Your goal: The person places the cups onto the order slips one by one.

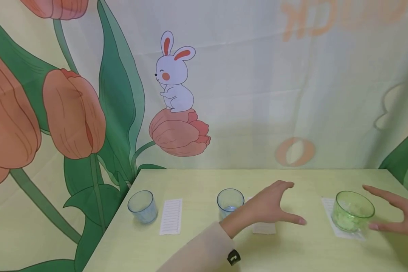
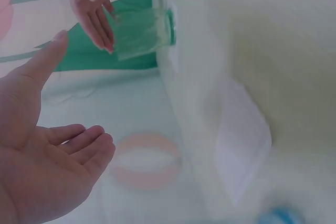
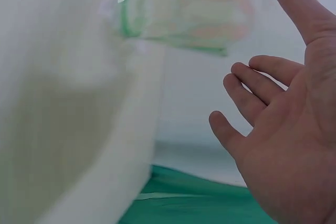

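Observation:
A green glass cup (image 1: 350,223) stands at the right of the table, over a strip of white paper (image 1: 329,207). Just right of it, my right hand (image 1: 402,217) is held with thumb and fingers spread apart; the right wrist view shows a gap between its fingers (image 3: 247,90) and the cup. My left hand (image 1: 268,206) hovers left of the cup, thumb and fingers spread wide, with nothing held. Its forearm passes in front of a blue glass cup (image 1: 230,200) and partly hides a second paper strip (image 1: 264,228).
Another blue glass cup (image 1: 143,211) stands at the left of the pale yellow table (image 1: 129,251), beside a paper strip with printed lines (image 1: 171,217). Behind the table hangs a cloth (image 1: 244,94) printed with tulips and a rabbit.

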Tool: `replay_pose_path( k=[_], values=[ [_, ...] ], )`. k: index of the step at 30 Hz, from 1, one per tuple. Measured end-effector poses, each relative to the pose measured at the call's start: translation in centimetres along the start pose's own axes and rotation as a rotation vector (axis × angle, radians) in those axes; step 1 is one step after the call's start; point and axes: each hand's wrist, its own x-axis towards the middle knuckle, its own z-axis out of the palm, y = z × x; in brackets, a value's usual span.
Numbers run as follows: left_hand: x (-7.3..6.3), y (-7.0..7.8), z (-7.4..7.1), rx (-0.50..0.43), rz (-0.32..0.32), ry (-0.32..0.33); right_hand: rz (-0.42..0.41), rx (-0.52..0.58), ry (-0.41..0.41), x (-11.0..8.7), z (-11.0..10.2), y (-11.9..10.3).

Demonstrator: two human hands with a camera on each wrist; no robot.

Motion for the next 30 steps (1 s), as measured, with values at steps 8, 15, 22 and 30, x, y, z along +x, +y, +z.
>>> replay_pose_path(
  k=[8, 15, 22, 30],
  values=[
    [-3.9, -3.8, -5.0, -0.023, -0.026, 0.085, -0.148, -0.086, 0.034, 1.9, -1.2, -6.3],
    [-7.0, -7.3, -7.5, -0.024, -0.059, 0.099, -0.173, -0.06, -0.018, 3.4, 0.4, -11.9],
    [-10.2, -10.1, -8.5, -0.032, -0.108, 0.123, -0.216, -0.045, -0.062, 5.1, 3.5, -15.0],
    [-11.8, -11.6, -8.4, -0.043, -0.125, 0.117, -0.185, -0.023, -0.085, 6.0, 7.3, -15.6]
  ],
)
